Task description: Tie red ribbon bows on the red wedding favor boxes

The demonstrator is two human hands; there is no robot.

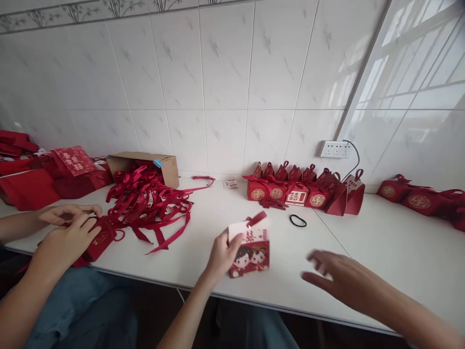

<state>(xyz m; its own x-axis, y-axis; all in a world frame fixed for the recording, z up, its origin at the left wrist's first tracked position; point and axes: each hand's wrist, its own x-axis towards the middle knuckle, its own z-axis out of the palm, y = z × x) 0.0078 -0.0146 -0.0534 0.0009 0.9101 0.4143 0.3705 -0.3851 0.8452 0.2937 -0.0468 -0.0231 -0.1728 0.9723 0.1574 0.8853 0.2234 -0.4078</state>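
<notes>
My left hand (222, 254) grips a red and white gift box (250, 252) by its left side, just over the front part of the white table. Two cartoon faces are printed on the box's front, and a red ribbon loop (257, 220) sticks up from its top. My right hand (332, 276) is apart from the box, over the table to its right. Its fingers are spread, slightly blurred, with nothing in them. A black elastic band (298, 221) lies on the table between the box and the back row.
Red gift boxes (290, 191) line the wall, with more boxes (419, 199) at far right. Red ribbons (152, 203) spill from a cardboard box (169, 172). At left, another person's hands (69, 230) work on a red box (100, 240). A power strip (334, 149) hangs on the wall.
</notes>
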